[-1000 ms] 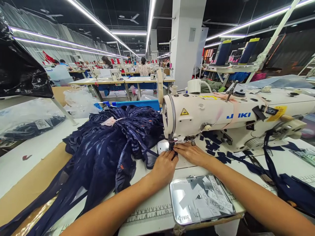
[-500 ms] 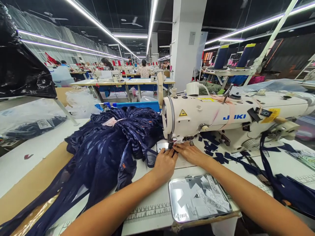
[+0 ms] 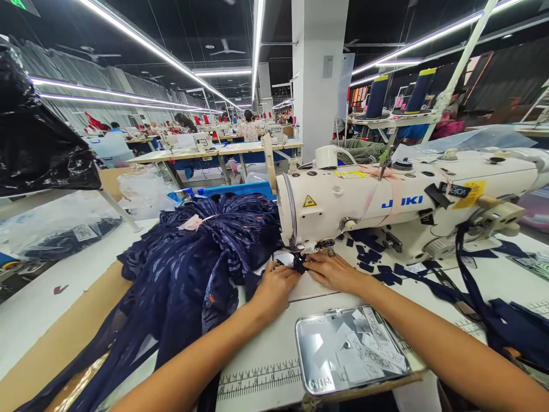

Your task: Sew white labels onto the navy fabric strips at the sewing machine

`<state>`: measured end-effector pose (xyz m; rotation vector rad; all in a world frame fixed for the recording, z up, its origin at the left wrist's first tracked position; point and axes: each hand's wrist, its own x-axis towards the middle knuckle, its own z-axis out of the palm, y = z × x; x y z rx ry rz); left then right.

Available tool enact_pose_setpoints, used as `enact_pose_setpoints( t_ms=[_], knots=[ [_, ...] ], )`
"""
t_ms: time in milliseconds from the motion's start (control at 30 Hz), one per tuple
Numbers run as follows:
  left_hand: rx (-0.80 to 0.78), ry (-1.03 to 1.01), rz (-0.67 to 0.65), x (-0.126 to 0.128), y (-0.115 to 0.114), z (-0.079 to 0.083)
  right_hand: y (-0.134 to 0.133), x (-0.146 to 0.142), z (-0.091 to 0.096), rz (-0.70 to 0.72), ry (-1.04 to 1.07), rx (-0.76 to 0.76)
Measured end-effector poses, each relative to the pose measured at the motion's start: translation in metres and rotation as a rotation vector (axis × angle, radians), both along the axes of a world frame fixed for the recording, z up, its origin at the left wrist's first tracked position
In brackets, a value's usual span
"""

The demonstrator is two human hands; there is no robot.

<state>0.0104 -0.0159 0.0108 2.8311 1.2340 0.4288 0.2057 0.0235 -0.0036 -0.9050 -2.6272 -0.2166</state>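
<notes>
A white sewing machine [image 3: 355,197] stands in front of me, its needle end at the left. Close below the needle, my left hand [image 3: 277,285] bends its fingers onto a small piece of navy fabric [image 3: 299,263]. From the right, my right hand [image 3: 332,272] pinches the same piece, its fingertips near the presser foot. The fingertips of both hands are partly hidden. Left of my left hand lies a large heap of gathered navy garments [image 3: 184,263], tied with a pale pink strip [image 3: 193,222].
A metal tin [image 3: 309,349] of white labels sits at the table's front edge between my forearms. Navy scraps [image 3: 371,257] lie under the machine arm, and navy strips [image 3: 467,274] hang at the right. Thread cones [image 3: 377,97] stand behind. A black plastic bag [image 3: 43,137] hangs at left.
My left hand has shifted slightly left and down, opening a wider gap between the hands. The navy piece shows more between the fingers. The view has tilted slightly.
</notes>
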Motion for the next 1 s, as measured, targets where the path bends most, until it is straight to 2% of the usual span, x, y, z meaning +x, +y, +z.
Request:
enact_pose_setpoints(
  t_ms=[200, 467, 600, 800, 1000],
  knots=[
    [-0.009, -0.089, 0.069, -0.006, 0.008, 0.001, -0.008, -0.006, 0.0, 0.059, 0.092, 0.003],
    [-0.006, -0.05, 0.098, 0.0, 0.004, -0.006, 0.01, 0.005, -0.015, 0.163, 0.374, -0.214],
    [0.0, 0.004, 0.103, 0.0, 0.003, -0.005, 0.009, 0.007, -0.013, 0.186, 0.303, -0.185],
    [0.015, 0.114, 0.039, -0.003, 0.0, -0.001, -0.002, 0.004, -0.002, 0.138, 0.119, -0.068],
    [-0.028, 0.16, 0.021, -0.01, 0.0, 0.0, -0.007, 0.001, 0.005, 0.132, 0.093, -0.03]
  ],
)
